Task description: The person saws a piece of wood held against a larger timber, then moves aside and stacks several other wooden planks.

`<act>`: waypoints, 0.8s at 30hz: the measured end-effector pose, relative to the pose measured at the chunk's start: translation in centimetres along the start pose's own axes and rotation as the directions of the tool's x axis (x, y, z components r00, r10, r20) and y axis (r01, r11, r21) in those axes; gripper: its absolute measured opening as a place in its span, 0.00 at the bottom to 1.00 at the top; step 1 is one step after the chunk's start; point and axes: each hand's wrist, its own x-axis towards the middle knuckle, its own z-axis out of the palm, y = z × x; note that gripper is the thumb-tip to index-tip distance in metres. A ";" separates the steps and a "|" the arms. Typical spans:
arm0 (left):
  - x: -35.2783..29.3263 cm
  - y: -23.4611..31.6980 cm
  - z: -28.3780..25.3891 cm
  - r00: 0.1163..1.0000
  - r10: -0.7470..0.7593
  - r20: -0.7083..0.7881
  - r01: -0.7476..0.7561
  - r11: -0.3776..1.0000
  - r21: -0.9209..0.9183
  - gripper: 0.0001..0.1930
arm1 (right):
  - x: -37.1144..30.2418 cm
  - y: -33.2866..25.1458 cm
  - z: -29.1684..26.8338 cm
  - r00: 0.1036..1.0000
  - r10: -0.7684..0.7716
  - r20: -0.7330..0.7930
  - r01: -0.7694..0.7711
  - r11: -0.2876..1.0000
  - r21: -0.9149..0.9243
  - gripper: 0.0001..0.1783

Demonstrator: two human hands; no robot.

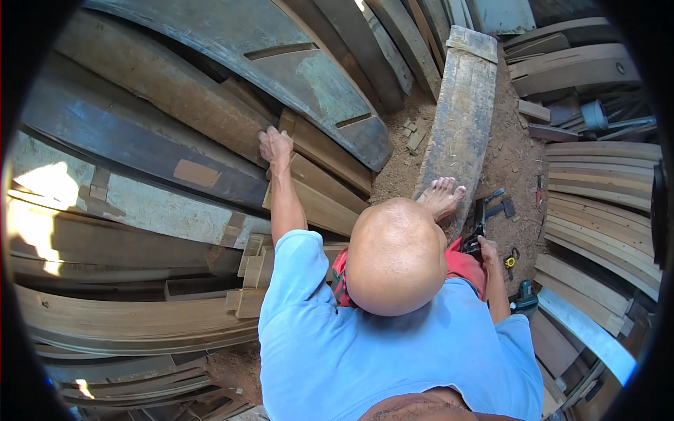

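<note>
My left hand [276, 146] reaches out to the left, its fingers curled on the end of a long brown wooden board [189, 91] in a stack. Shorter light-brown boards [319, 203] lie just below that hand. Low at my right side, my right hand [488, 250] is closed around a black tool [479, 226]; its kind is partly hidden by my hand and red shorts [465, 266]. My bare foot [442, 199] rests on a worn, paint-stained plank [460, 112] that runs away from me.
Near my right hand lie a dark hammer-like tool [500, 208], red-handled pliers [539, 193], a yellow tape measure [510, 261] and a teal cordless power tool [524, 298]. Curved boards [600, 210] are piled at right. A large grey panel [281, 63] leans far left. Sawdust covers the ground.
</note>
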 end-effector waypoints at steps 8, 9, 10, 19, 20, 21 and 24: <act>-7.3 -3.5 2.6 0.970 0.214 -0.112 -0.241 0.851 -0.467 0.15 | 0.2 -0.7 -1.9 0.995 0.084 0.056 -0.098 0.938 0.332 0.13; -9.6 -2.6 2.9 0.992 0.116 -0.049 -0.122 0.789 -0.602 0.16 | -0.1 -1.1 -1.9 0.994 0.091 0.054 -0.104 0.926 0.362 0.12; -11.4 -1.7 3.1 0.999 0.026 0.027 0.001 0.699 -0.715 0.17 | -0.4 -1.5 -1.9 0.994 0.097 0.056 -0.111 0.913 0.392 0.12; -9.3 4.7 3.2 0.975 0.207 -0.079 -0.160 0.411 -0.897 0.08 | 0.5 -5.1 -4.6 0.999 -0.033 0.039 0.006 0.835 0.551 0.09; -8.8 5.8 1.3 0.961 0.262 -0.087 -0.197 0.428 -0.882 0.08 | -1.4 -6.8 -4.3 0.988 -0.070 0.136 -0.010 0.858 0.514 0.08; -8.2 7.4 -0.5 0.950 0.294 -0.105 -0.235 0.453 -0.860 0.08 | -1.5 -7.2 -3.6 0.984 -0.116 0.136 0.013 0.806 0.592 0.08; -8.6 16.3 -7.6 0.889 0.434 -0.145 -0.357 0.459 -0.814 0.07 | -3.2 -9.6 -5.1 0.958 -0.273 0.087 0.108 0.623 0.775 0.10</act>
